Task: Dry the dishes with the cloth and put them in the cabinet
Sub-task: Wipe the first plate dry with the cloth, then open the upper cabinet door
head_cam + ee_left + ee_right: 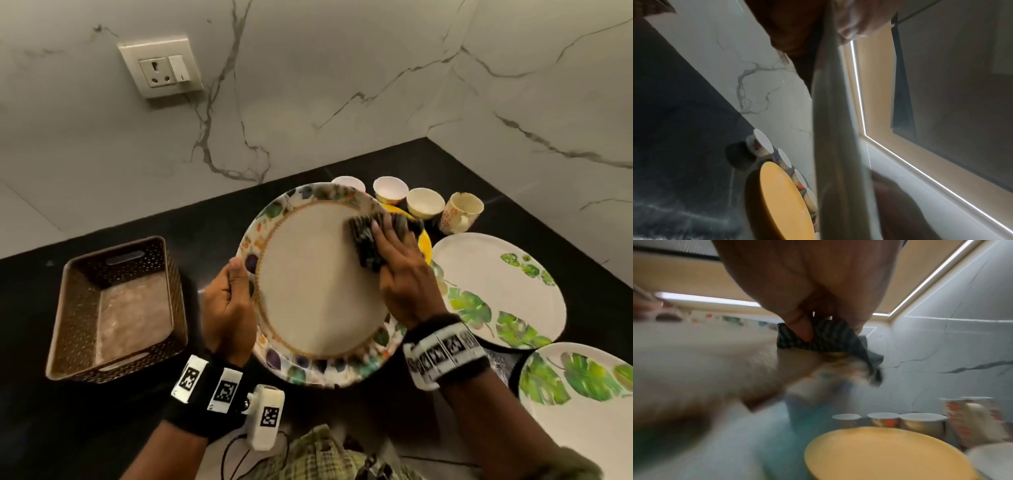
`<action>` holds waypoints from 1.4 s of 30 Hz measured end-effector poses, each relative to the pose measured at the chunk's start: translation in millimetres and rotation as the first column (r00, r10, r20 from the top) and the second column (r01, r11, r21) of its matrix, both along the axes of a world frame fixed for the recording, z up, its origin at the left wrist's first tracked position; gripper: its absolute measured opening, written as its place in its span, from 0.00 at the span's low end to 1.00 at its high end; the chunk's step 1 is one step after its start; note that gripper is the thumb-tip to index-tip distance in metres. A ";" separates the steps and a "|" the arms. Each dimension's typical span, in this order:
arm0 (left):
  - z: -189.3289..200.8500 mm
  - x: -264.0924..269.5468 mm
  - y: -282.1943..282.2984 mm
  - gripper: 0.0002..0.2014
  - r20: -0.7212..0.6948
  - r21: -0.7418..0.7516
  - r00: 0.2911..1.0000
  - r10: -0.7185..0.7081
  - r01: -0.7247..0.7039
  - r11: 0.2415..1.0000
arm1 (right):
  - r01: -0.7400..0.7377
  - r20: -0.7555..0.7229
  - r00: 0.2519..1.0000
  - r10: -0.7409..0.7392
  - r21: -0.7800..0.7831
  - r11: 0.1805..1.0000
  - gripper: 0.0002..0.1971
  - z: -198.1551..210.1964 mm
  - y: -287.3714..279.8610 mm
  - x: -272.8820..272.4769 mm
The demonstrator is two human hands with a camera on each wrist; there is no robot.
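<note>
Plate face-up, tilted, under cloth

Location: domestic kitchen.
Black bench, marble-veined wall with power socket, cups and plates.

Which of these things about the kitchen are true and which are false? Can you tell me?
1. The left hand holds the flowery plate by its rim. True.
2. The right hand presses a dark cloth on that plate. True.
3. The brown basket is full of cups. False: nothing shows inside it.
4. Two plates with green leaves lie on the counter to the right. True.
5. The small plate behind is blue. False: the small plate is yellow.
</note>
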State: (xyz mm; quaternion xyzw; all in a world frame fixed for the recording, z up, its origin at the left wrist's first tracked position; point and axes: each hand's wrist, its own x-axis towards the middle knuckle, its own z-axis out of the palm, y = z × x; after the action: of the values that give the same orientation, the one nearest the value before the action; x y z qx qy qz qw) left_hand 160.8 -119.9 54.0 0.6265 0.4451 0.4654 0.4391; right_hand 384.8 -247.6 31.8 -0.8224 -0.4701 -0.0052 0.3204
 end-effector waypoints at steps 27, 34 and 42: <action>-116.4 -75.1 20.4 0.30 -0.261 -0.386 0.918 0.299 -0.383 0.839 | 0.072 -0.126 0.981 -0.145 -0.458 0.886 0.32 -111.9 -77.6 28.3; -127.9 -73.4 2.1 0.27 -0.210 -0.522 0.936 0.282 -0.351 0.777 | -0.004 -0.209 0.972 -0.106 -0.465 0.885 0.37 -129.0 -72.5 36.4; -147.6 -58.6 7.2 0.21 -0.256 -0.496 0.944 0.206 -0.311 0.811 | -0.009 -0.201 0.974 -0.105 -0.499 0.866 0.38 -128.9 -66.4 37.4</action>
State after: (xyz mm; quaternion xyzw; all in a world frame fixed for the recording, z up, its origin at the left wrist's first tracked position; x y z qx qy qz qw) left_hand 102.2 -112.7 -93.6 0.4558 0.6772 0.3179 0.4823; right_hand 422.1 -314.0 -97.2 -0.8839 -0.3961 0.1995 0.1481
